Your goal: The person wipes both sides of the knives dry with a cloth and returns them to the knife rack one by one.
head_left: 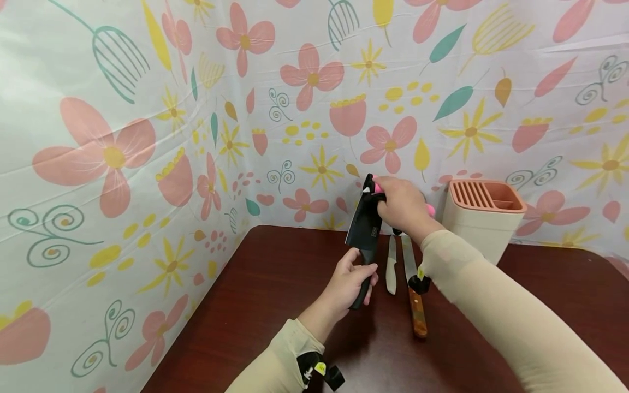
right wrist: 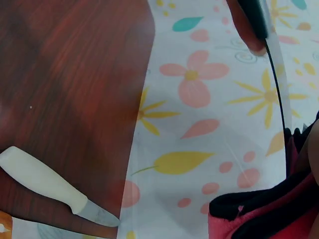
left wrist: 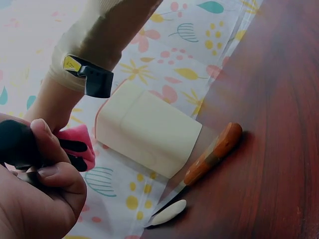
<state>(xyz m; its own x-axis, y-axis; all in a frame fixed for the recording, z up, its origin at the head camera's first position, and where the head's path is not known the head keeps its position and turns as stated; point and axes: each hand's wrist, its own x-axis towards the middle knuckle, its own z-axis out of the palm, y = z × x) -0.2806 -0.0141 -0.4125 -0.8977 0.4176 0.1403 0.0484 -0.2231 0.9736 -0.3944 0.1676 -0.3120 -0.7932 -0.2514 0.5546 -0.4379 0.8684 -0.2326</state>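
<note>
My left hand [head_left: 350,281] grips the black handle of a cleaver [head_left: 366,226], its dark blade raised above the table and pointing up. At the blade's upper end, my right hand [head_left: 403,204] holds a folded pink cloth with black edging [left wrist: 82,142] around the blade. In the right wrist view the cloth meets the blade, seen nearly edge-on. Below the hands, a small knife with a cream handle [head_left: 391,275] and a longer knife with a wooden handle [head_left: 417,314] lie side by side on the table. The right hand's fingertips are partly hidden by cloth and blade.
A cream knife block [head_left: 479,232] with a slotted orange-pink top stands at the table's back right. The dark red-brown table [head_left: 275,284] meets a flower-printed curtain [head_left: 314,125] behind and to the left.
</note>
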